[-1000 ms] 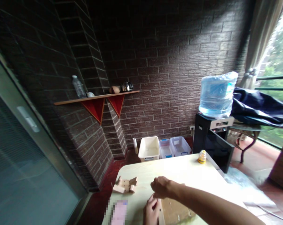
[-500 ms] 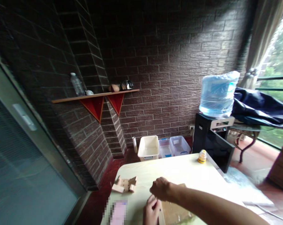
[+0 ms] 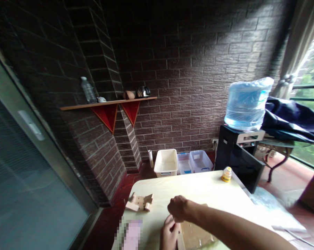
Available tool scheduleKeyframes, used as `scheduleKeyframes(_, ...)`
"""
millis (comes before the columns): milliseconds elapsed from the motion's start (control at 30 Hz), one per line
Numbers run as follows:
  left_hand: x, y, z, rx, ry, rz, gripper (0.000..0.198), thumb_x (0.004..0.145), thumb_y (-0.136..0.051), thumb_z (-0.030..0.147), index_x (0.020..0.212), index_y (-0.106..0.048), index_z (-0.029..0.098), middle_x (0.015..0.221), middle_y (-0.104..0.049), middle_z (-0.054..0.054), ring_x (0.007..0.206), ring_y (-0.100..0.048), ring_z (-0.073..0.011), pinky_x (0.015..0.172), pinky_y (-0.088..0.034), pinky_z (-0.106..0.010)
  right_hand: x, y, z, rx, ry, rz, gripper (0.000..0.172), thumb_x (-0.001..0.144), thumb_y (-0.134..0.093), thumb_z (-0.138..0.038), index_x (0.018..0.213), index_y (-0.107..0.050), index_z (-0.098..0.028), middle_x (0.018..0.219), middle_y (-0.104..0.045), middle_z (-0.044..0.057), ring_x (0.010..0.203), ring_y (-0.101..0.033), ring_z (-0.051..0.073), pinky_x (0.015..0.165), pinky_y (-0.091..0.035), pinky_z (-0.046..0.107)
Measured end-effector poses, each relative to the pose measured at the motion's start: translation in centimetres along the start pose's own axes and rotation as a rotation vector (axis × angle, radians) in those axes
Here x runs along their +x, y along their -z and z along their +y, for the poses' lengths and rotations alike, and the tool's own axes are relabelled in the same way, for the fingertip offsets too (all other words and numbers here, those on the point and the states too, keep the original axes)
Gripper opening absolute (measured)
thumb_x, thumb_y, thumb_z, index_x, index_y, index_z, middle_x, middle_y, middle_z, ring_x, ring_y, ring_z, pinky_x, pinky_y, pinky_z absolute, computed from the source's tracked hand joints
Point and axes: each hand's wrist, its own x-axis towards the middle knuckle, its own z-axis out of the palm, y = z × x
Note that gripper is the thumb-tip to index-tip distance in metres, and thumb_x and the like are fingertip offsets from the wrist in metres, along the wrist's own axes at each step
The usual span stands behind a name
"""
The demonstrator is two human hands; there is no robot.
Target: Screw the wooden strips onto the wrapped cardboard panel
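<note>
Near the front of the pale table [image 3: 159, 189], my right hand [image 3: 178, 209] is closed in a fist above my left hand. What it grips is hidden by the fingers. My left hand [image 3: 168, 233] is closed around the upper end of a light wooden strip [image 3: 181, 240] with a dark hole in it; its fingertips come up just under my right fist. To the right of the strip lies a flat brown panel [image 3: 196, 234], partly covered by my right forearm.
A small wooden assembly [image 3: 140, 202] stands at the table's left, behind a pixelated pink item [image 3: 132, 236]. A yellow-based clear container [image 3: 226, 174] sits at the far right corner. Beyond the table are a cream bin [image 3: 166, 163], clear bins [image 3: 200, 161] and a water dispenser [image 3: 228, 149].
The view has shifted slightly, so the room and table items appear a little displaced. Both hands keep nearly the same pose, with my right fist still above my left fingers.
</note>
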Motion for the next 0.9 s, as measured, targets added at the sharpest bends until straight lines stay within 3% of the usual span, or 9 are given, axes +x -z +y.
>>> scheduleKeyframes(167, 0.2, -0.1, 0.4, -0.027, -0.004, 0.015, 0.049, 0.088, -0.061, 0.062, 0.094, -0.084, 0.019, 0.115, -0.079, -0.018, 0.108, -0.076, -0.0316, 0.096, -0.061, -0.038, -0.3, 1.2, 0.4, -0.038, 0.015, 0.046, 0.004, 0.087, -0.067, -0.021, 0.088, -0.071, -0.021, 0.08, -0.076, 0.006, 0.07, -0.071, 0.025, 0.057, -0.048, 0.033)
scheduleKeyframes(267, 0.1, 0.0, 1.0, -0.032, 0.005, -0.005, 0.049, 0.089, -0.061, 0.06, 0.098, -0.083, 0.018, 0.118, -0.078, -0.019, 0.109, -0.075, -0.031, 0.095, -0.062, -0.036, -0.8, 1.1, 0.6, -0.032, 0.038, 0.072, 0.005, 0.088, -0.065, -0.022, 0.086, -0.07, -0.022, 0.075, -0.074, 0.003, 0.065, -0.068, 0.023, 0.054, -0.042, 0.03)
scheduleKeyframes(467, 0.0, 0.3, 1.9, -0.014, 0.035, 0.007, 0.051, 0.086, -0.062, 0.062, 0.103, -0.082, 0.019, 0.112, -0.08, -0.017, 0.11, -0.074, -0.0314, 0.095, -0.062, -0.038, -2.8, 0.1, 1.0, -0.037, 0.024, 0.171, 0.018, 0.094, -0.053, -0.015, 0.095, -0.071, -0.017, 0.089, -0.075, 0.01, 0.075, -0.066, 0.024, 0.059, -0.042, 0.034)
scheduleKeyframes(667, -0.1, 0.4, 1.9, -0.018, 0.008, -0.03, 0.046, 0.09, -0.059, 0.056, 0.108, -0.081, 0.02, 0.126, -0.075, -0.018, 0.115, -0.072, -0.0309, 0.1, -0.06, -0.041, -3.6, 1.0, 1.3, -0.042, 0.023, 0.183, 0.019, 0.095, -0.053, -0.019, 0.093, -0.071, -0.016, 0.087, -0.074, 0.011, 0.074, -0.066, 0.024, 0.059, -0.044, 0.034)
scheduleKeyframes(800, 0.0, 0.4, 1.4, 0.02, 0.007, -0.021, 0.045, 0.09, -0.059, 0.056, 0.106, -0.081, 0.02, 0.112, -0.079, -0.017, 0.117, -0.071, -0.0318, 0.104, -0.057, -0.043, -3.7, 2.1, 0.8, -0.051, -0.012, 0.173, 0.014, 0.09, -0.058, -0.017, 0.09, -0.072, -0.015, 0.085, -0.075, 0.012, 0.071, -0.067, 0.025, 0.057, -0.044, 0.034)
scheduleKeyframes(900, 0.1, 0.2, 1.2, 0.011, -0.001, 0.001, 0.048, 0.087, -0.061, 0.06, 0.104, -0.082, 0.02, 0.103, -0.081, -0.016, 0.111, -0.073, -0.0322, 0.101, -0.058, -0.042, -3.5, 2.8, 0.4, -0.052, -0.024, 0.159, 0.011, 0.084, -0.069, -0.026, 0.089, -0.071, -0.017, 0.084, -0.075, 0.011, 0.069, -0.067, 0.025, 0.056, -0.045, 0.034)
